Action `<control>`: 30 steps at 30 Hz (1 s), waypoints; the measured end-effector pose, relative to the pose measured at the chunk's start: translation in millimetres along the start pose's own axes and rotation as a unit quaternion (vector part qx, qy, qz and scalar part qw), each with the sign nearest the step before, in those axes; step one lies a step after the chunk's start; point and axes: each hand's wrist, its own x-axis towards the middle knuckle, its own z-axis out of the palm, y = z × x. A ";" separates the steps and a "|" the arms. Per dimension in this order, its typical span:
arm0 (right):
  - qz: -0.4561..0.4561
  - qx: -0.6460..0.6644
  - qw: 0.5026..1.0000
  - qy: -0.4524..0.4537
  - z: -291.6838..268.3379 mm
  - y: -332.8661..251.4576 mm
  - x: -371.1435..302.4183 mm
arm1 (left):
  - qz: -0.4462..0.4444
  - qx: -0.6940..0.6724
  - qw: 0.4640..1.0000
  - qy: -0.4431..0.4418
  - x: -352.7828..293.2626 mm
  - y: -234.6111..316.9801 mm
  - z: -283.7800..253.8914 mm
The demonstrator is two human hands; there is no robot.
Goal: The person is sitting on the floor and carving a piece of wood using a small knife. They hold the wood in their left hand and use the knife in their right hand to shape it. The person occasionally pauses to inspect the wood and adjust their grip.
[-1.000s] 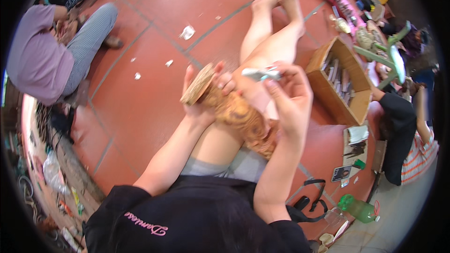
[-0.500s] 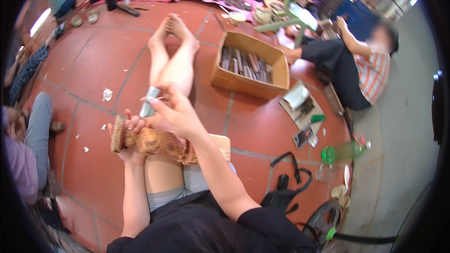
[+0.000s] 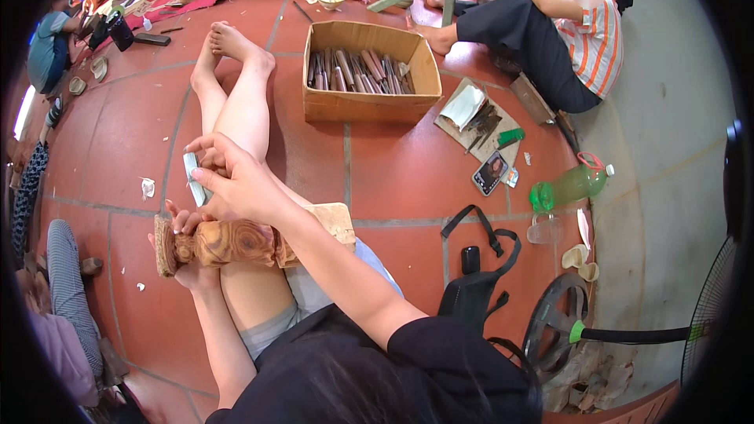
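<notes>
A carved wooden piece (image 3: 239, 244) with a turned, rounded body and swirling grain lies across my thighs. My left hand (image 3: 194, 273) is wrapped from below around its narrow neck, near the rough flat left end. Above that end, my right hand (image 3: 245, 187) pinches a pale blue-grey folded strip (image 3: 194, 179), possibly sandpaper, between thumb and fingers. The strip is tilted and looks apart from the wood. A squared, lighter block end (image 3: 334, 222) of the piece shows beyond my right forearm, which hides part of it.
Beyond my legs stands a cardboard box (image 3: 373, 110) of wooden-handled tools. To the right are a board (image 3: 506, 114) with tools, a phone (image 3: 491, 173), a green bottle (image 3: 569, 186), a black bag (image 3: 471, 298) and a fan base (image 3: 556, 322). A person in striped top (image 3: 593, 47) sits far right.
The whole view has shifted, so surroundings appear farther left and higher. My right hand has carried the strip left toward the wood's end. My left hand keeps its hold.
</notes>
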 end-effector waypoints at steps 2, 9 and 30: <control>0.012 0.020 1.000 0.005 -3.4 -0.4 -0.5 | 0.007 0.012 0.999 0.038 -0.1 -2.9 2.9; 0.021 0.038 0.999 0.010 -11.4 6.2 1.2 | 0.041 0.020 0.990 0.136 -1.8 3.0 -2.4; 0.082 0.060 0.988 0.114 -7.7 27.0 -20.1 | 0.203 0.135 0.969 0.050 -9.5 -28.5 42.0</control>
